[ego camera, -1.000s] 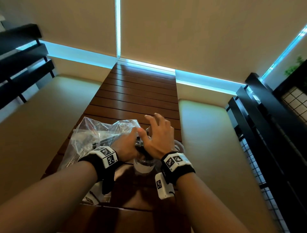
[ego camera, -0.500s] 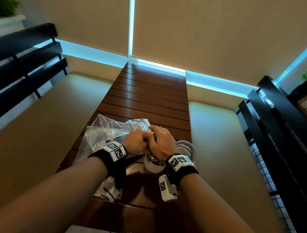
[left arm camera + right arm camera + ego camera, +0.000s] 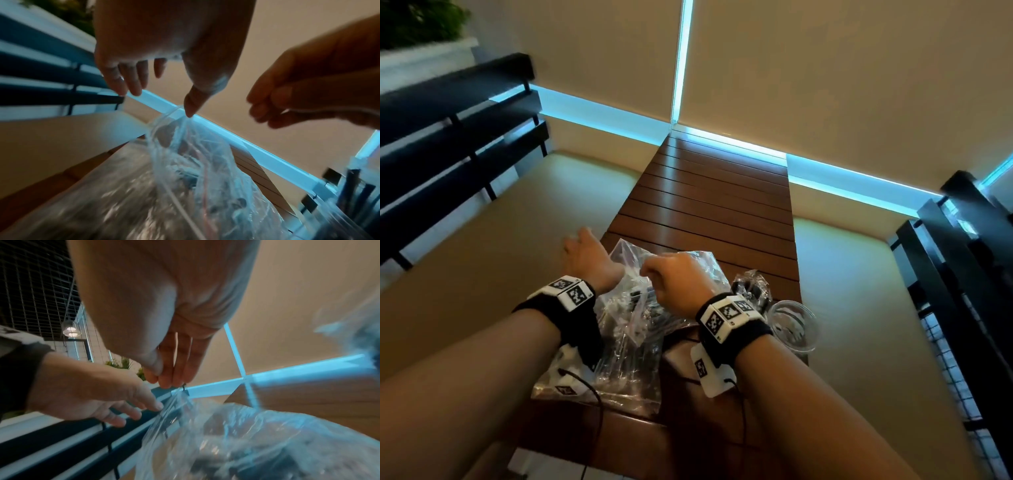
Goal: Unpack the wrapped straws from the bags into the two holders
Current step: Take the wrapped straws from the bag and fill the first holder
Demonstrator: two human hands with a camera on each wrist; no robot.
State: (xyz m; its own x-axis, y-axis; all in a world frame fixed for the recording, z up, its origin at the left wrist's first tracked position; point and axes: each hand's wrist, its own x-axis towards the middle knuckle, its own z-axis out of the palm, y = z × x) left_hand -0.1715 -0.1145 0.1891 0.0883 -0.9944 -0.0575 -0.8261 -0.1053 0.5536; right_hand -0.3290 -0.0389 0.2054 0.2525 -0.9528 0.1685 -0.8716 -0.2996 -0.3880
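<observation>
Partway through, I'd say, and closer to the start than the end. On the head view, the nearer holder (image 3: 751,291) at about 3 o'clock from my hands is already carrying a bunch of dark wrapped straws (image 3: 746,286), so one batch is in. The second holder (image 3: 794,325), the clear glass just past it at 4 o'clock, is looking empty as far as I can tell.

Right now I'm working on a bag (image 3: 633,308) that's sitting on the bench (image 3: 709,198), right under my wrists at 12 o'clock. My right hand (image 3: 678,277) is pinching the top edge of the plastic between thumb and fingertips, a narrow grip on the bag, and lifting it. My left hand (image 3: 585,257) is sitting off at 10 o'clock with the fingers spread loose, a wide grip holding nothing; on the left wrist view only the thumb tip is touching the bag's rim.

Inside the bag I'm seeing dark straws through the film, though it's blurry and I can't count them. There's more clear plastic lying flat at 6 o'clock near the bench edge, and I can't tell whether that's a second bag or part of this one.

So what's left: getting this bag open, pulling the straws out, and filling the empty glass.
</observation>
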